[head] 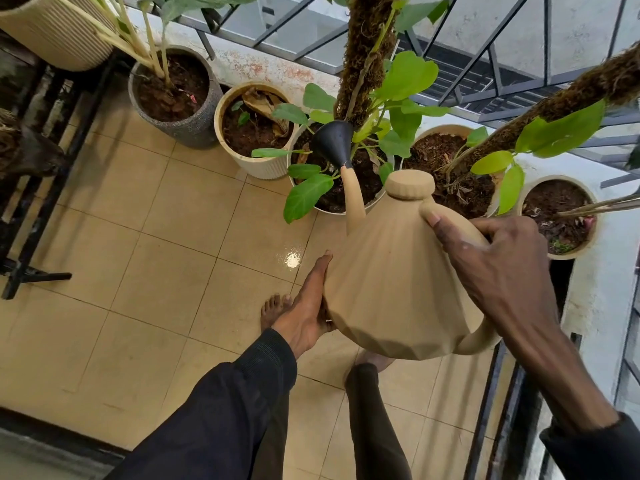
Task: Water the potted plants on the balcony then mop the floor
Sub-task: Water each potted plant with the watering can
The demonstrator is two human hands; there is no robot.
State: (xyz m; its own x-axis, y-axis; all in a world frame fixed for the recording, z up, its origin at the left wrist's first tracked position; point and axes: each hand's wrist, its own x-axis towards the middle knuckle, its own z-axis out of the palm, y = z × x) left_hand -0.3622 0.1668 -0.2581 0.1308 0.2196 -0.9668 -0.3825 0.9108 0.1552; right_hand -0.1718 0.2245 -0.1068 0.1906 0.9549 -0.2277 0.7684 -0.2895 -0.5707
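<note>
A tan faceted watering can [391, 278] hangs in front of me, tilted forward. Its black rose head [331, 142] is over the white pot with the moss pole [301, 181]. My right hand [491, 258] grips the can's handle from above. My left hand [308, 306] lies flat against the can's left side, fingers straight. Along the balcony wall stand a grey speckled pot [194, 129], a cream ribbed pot [252, 164], a pot with a leaning moss pole [446, 168] and a small cream pot [571, 252]. No mop is in view.
A tiled floor [156, 254] with a wet shiny patch [292, 259] lies below. My bare feet [273, 306] stand under the can. A black metal stand [31, 237] is at the left, a ribbed planter [59, 32] upper left, a railing [485, 64] behind the pots.
</note>
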